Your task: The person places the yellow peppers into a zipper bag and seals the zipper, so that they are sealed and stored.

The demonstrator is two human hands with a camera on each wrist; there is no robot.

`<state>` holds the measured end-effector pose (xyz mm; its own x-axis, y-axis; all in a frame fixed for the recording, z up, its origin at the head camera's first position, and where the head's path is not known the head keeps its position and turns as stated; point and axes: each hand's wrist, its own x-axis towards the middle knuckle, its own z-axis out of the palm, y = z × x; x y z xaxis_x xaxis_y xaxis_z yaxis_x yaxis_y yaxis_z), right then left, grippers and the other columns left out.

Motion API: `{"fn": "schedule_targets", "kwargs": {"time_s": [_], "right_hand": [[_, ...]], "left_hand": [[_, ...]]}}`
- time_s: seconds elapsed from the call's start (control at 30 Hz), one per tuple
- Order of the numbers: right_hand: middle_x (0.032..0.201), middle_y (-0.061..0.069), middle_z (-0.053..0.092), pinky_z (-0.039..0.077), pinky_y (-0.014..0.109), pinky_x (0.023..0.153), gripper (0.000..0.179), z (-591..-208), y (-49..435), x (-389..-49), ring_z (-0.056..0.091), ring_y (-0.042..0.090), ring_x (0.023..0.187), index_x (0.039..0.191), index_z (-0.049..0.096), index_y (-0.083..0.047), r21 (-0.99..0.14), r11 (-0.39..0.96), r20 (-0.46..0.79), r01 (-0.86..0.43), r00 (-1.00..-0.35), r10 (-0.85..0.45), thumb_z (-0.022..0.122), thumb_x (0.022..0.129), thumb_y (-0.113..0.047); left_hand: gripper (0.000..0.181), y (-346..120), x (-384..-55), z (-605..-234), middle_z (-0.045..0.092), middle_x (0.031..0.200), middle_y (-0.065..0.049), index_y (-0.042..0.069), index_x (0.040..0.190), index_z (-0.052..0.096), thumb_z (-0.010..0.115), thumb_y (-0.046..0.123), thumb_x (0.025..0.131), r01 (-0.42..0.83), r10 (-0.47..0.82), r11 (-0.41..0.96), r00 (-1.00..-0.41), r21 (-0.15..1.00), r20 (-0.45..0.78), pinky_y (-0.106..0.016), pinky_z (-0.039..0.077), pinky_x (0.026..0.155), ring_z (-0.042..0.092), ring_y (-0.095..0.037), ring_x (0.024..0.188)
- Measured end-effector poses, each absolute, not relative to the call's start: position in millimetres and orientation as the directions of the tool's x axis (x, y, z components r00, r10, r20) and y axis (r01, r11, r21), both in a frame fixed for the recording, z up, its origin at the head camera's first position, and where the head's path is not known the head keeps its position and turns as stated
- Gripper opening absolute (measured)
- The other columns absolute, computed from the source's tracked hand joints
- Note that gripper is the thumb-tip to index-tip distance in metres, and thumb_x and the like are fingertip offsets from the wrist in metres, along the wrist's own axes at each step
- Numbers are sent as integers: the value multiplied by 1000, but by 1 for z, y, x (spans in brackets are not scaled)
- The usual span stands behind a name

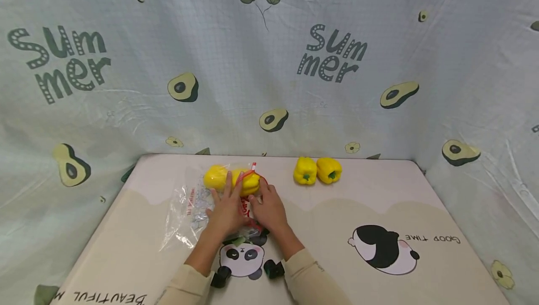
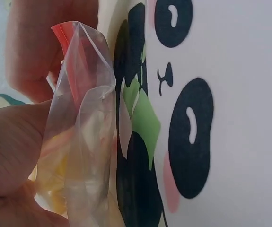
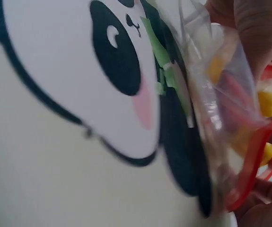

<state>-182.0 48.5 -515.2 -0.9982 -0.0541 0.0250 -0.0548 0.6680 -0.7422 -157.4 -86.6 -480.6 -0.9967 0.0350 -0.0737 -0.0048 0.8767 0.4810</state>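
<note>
A clear plastic zip bag (image 1: 178, 216) with a red zip strip lies on the table, its red-edged mouth toward the right. Inside its left part sits a yellow bell pepper (image 1: 215, 177). Another yellow bell pepper (image 1: 251, 184) lies at the mouth, with the red strip looping round its right end. My left hand (image 1: 227, 211) holds the bag from above, its fingers reaching over the second pepper. My right hand (image 1: 270, 209) grips the mouth beside that pepper. Close up in the right wrist view, the red strip (image 3: 251, 170) runs right by the fingers (image 3: 263, 201).
Two more yellow bell peppers (image 1: 305, 170) (image 1: 329, 170) stand side by side at the back right of the table (image 1: 320, 230). The tabletop carries printed pandas and lettering. A printed curtain (image 1: 227, 61) hangs behind and along both sides.
</note>
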Motion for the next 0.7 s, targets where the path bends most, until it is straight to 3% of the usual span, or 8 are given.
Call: {"fn": "schedule_targets", "kwargs": {"time_s": [0.2, 0.33, 0.5, 0.7], "right_hand": [[140, 12, 61, 55, 50, 107, 66, -514, 48, -178, 63, 27, 119, 157, 40, -11, -808, 589, -9, -19, -999, -46, 66, 97, -23], [150, 15, 55, 53, 51, 111, 70, -515, 48, -176, 62, 31, 128, 158, 37, -9, -785, 614, 25, -80, -995, -98, 65, 96, -23], [154, 17, 52, 51, 53, 113, 75, -518, 49, -175, 62, 33, 129, 162, 34, -11, -741, 656, 80, -143, -989, -126, 66, 95, -23], [147, 13, 58, 57, 47, 107, 62, -520, 46, -174, 67, 28, 123, 150, 41, -9, -794, 607, 7, -41, -998, -58, 69, 96, -23]], "left_hand": [[121, -89, -158, -482, -1, 179, -8, 23, 168, 21, 95, 34, 73, -9, 26, 861, -998, 509, -62, -94, 21, 99, 3, -71, 151], [120, -88, -158, -481, -1, 179, -7, 25, 168, 17, 93, 33, 75, -15, 19, 857, -998, 515, -60, -94, 20, 99, 2, -71, 151], [118, -86, -157, -481, -1, 179, -8, 25, 168, 19, 92, 32, 76, -21, 15, 857, -998, 514, -66, -94, 19, 100, 1, -70, 151], [119, -85, -157, -480, -2, 179, -7, 26, 168, 17, 93, 32, 76, -40, 3, 861, -996, 506, -85, -94, 18, 101, 0, -70, 151]]}}
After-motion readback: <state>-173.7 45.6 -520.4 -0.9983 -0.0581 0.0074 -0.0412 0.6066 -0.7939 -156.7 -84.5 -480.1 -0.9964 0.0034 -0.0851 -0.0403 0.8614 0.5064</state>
